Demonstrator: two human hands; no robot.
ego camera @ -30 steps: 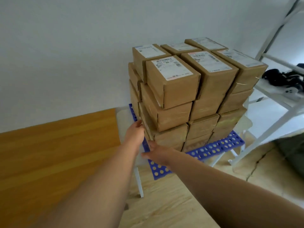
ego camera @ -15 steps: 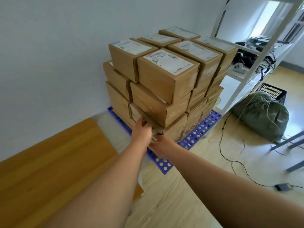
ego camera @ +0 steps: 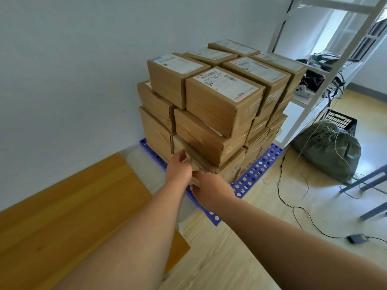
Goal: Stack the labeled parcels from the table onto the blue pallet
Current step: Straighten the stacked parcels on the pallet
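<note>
A tall stack of brown cardboard parcels (ego camera: 211, 114) with white labels on top stands on the blue perforated pallet (ego camera: 257, 172). My left hand (ego camera: 179, 167) presses against the near corner of a low parcel (ego camera: 207, 162) in the stack. My right hand (ego camera: 206, 188) touches the same corner from just below and to the right. Both hands rest on the cardboard with fingers curled; whether they grip it cannot be told. The lowest layer is partly hidden behind my hands.
The wooden table (ego camera: 73, 216) fills the lower left. A white metal shelf (ego camera: 326, 65) with cables and devices stands to the right. A green sack (ego camera: 328, 151), a black crate (ego camera: 341, 122) and a cable with an adapter (ego camera: 356, 238) lie on the floor.
The view has swung to the right and drawn closer, so the shelf and sack show. Both hands stay at the stack's low near corner, the left one slightly higher on the box.
</note>
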